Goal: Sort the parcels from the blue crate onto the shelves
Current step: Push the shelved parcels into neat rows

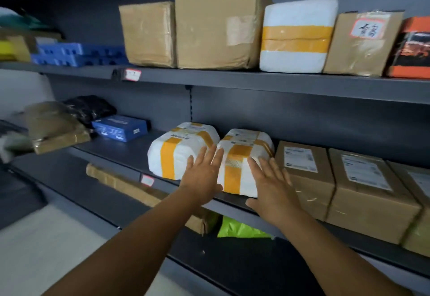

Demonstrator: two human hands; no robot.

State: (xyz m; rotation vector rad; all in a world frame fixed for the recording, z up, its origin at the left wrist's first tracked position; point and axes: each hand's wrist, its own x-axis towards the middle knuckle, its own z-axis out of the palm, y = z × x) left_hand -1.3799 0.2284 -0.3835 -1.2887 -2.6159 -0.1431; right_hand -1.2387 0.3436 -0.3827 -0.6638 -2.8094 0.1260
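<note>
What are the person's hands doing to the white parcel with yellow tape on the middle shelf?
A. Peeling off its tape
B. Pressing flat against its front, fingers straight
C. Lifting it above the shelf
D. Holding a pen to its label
B: the left hand and right hand lie open with straight fingers against the front of the parcel, which sits on the shelf.

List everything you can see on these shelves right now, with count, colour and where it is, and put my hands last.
Cardboard boxes, top shelf: three, brown, top shelf.
White parcel, top: one, white with yellow tape, between the brown boxes.
Orange box: one, orange and black, top shelf far right.
Blue trays: stacked, blue, top shelf left.
White taped parcels: two, white with yellow tape, middle shelf, side by side.
Labelled boxes: at least two, brown, middle shelf right.
Blue box: one, middle shelf left.
Green bag: one, bright green, lower shelf.
Left hand: flat against the parcels.
Right hand: flat, fingers straight.
</note>
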